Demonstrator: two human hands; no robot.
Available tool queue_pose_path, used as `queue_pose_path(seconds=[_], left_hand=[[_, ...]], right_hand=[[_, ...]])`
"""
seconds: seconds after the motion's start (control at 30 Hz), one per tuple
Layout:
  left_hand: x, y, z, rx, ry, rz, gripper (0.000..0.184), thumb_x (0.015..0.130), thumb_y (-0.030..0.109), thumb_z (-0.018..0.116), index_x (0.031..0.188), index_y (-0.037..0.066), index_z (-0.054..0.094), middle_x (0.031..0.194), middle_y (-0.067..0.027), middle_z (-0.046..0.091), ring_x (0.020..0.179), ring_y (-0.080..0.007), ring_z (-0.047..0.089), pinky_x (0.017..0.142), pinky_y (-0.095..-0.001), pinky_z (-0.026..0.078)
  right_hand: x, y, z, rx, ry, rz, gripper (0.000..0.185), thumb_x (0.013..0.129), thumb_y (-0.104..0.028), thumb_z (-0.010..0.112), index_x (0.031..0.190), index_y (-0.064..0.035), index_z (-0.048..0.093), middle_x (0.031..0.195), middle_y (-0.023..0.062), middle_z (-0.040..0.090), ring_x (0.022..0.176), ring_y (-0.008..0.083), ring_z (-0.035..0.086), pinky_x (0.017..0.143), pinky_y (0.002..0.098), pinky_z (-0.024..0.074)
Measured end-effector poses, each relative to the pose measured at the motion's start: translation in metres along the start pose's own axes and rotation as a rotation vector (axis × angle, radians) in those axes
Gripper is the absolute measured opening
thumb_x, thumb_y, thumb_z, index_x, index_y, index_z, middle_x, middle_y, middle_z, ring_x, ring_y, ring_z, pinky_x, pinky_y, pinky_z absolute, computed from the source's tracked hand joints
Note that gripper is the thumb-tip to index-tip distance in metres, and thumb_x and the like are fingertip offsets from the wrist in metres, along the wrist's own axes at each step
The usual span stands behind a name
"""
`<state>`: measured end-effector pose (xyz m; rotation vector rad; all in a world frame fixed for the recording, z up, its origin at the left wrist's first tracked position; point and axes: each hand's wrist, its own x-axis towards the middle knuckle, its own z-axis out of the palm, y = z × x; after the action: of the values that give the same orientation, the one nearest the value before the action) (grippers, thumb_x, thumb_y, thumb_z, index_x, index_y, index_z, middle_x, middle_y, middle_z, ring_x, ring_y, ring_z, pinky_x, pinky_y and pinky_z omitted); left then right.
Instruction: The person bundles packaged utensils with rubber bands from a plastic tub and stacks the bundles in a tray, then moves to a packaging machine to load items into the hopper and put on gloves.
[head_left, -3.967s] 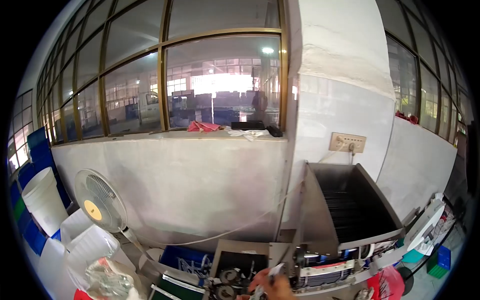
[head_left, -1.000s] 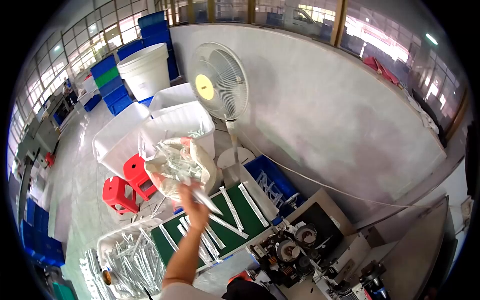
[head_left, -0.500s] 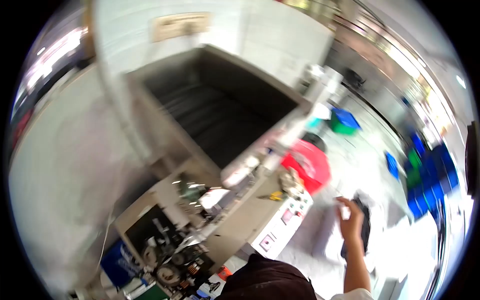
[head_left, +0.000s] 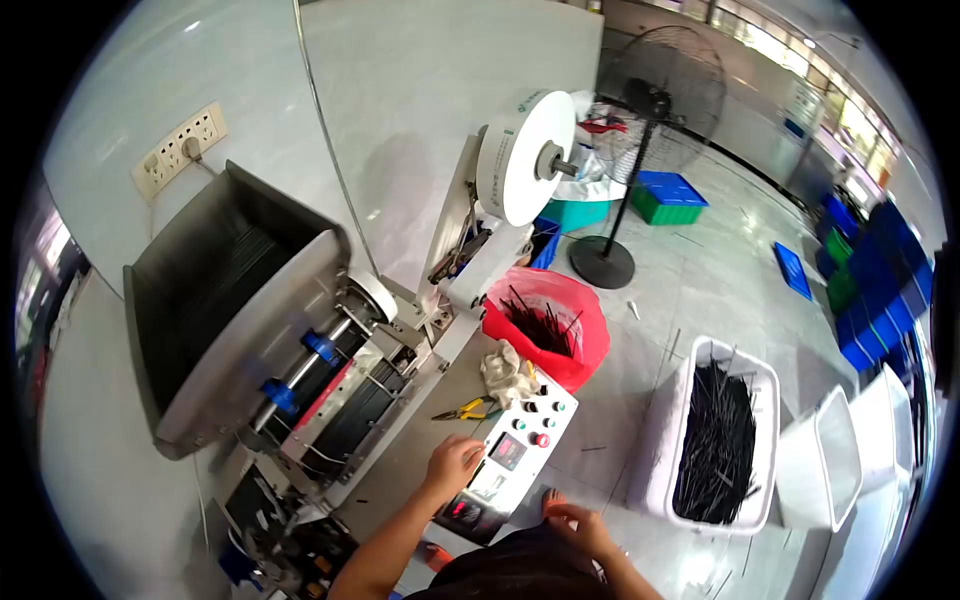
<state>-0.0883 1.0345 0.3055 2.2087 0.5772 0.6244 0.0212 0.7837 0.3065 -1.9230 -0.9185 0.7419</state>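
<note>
My left hand point(head_left: 455, 465) is by the left edge of a white control panel point(head_left: 508, 452) with buttons and small displays. Its fingers are curled together, and nothing shows in them. Low in front of my body is my right hand point(head_left: 580, 530), its fingers loosely bent and apart, holding nothing I can see. Yellow-handled pliers point(head_left: 465, 411) and a crumpled pale glove point(head_left: 507, 374) lie beyond the left hand. To the left stands the machine with a dark metal hopper point(head_left: 235, 300), blue collars on a shaft and dark strips in its channel.
A large white reel point(head_left: 527, 157) is mounted behind the panel. A red-lined bin point(head_left: 590, 345) and a white tub point(head_left: 770, 440) contain thin black strips. Beyond them stand a fan point(head_left: 603, 262), a green crate point(head_left: 668, 208) and stacked blue crates point(head_left: 885, 300). White bins point(head_left: 820, 470) are at right.
The view has swung and steadied. My right hand has come from over the floor at right to in front of my body. My left hand has entered view beside the panel.
</note>
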Motion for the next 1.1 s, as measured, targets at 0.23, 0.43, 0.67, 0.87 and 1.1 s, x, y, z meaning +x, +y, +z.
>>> queue_pose_path(seconds=[0.23, 0.43, 0.67, 0.87, 1.1], left_hand=[[0.148, -0.057, 0.131, 0.549, 0.193, -0.441, 0.038, 0.062, 0.023, 0.072, 0.094, 0.010, 0.055, 0.093, -0.0136, 0.054, 0.094, -0.0301, 0.051, 0.074, -0.0397, 0.043], [0.160, -0.102, 0.113, -0.428, 0.442, -0.675, 0.046, 0.063, 0.002, 0.067, 0.106, 0.001, 0.051, 0.090, -0.0110, 0.059, 0.075, -0.0210, 0.058, 0.066, -0.0309, 0.047], [0.132, 0.027, 0.022, -1.176, 0.359, -0.481, 0.040, 0.075, -0.005, 0.052, 0.113, 0.003, 0.047, 0.105, -0.0098, 0.054, 0.094, -0.0182, 0.055, 0.079, -0.0296, 0.047], [0.081, 0.102, 0.016, -1.218, 0.295, -0.244, 0.035, 0.081, 0.015, 0.052, 0.115, 0.006, 0.047, 0.108, -0.0093, 0.055, 0.095, -0.0216, 0.056, 0.083, -0.0348, 0.046], [0.071, 0.064, 0.012, -2.168, 0.395, -0.159, 0.038, 0.081, 0.025, 0.054, 0.114, 0.007, 0.048, 0.113, -0.0117, 0.053, 0.097, -0.0237, 0.056, 0.081, -0.0368, 0.047]], right_hand=[[0.000, 0.097, -0.115, 0.098, -0.039, 0.258, 0.023, 0.084, -0.015, 0.055, 0.099, 0.0010, 0.059, 0.095, 0.0133, 0.062, 0.085, 0.0214, 0.060, 0.071, 0.0306, 0.0475], [-0.017, 0.133, -0.164, 0.070, 0.047, 0.456, 0.021, 0.082, -0.015, 0.056, 0.097, 0.0006, 0.059, 0.091, 0.0138, 0.062, 0.084, 0.0206, 0.059, 0.075, 0.0299, 0.0462], [0.110, 0.057, -0.134, 0.482, -0.120, 0.015, 0.039, 0.079, -0.009, 0.060, 0.114, 0.0006, 0.047, 0.095, 0.0106, 0.060, 0.082, 0.0142, 0.058, 0.071, 0.0256, 0.0469], [0.186, -0.085, -0.122, 0.187, -0.111, -0.408, 0.077, 0.071, -0.027, 0.070, 0.129, -0.0025, 0.026, 0.117, 0.0177, 0.046, 0.094, 0.0215, 0.054, 0.071, 0.0292, 0.0452], [0.183, -0.081, -0.083, 0.528, -0.406, -0.119, 0.016, 0.080, -0.015, 0.061, 0.080, 0.0006, 0.059, 0.072, 0.0008, 0.058, 0.062, 0.0055, 0.051, 0.056, 0.0188, 0.0398]])
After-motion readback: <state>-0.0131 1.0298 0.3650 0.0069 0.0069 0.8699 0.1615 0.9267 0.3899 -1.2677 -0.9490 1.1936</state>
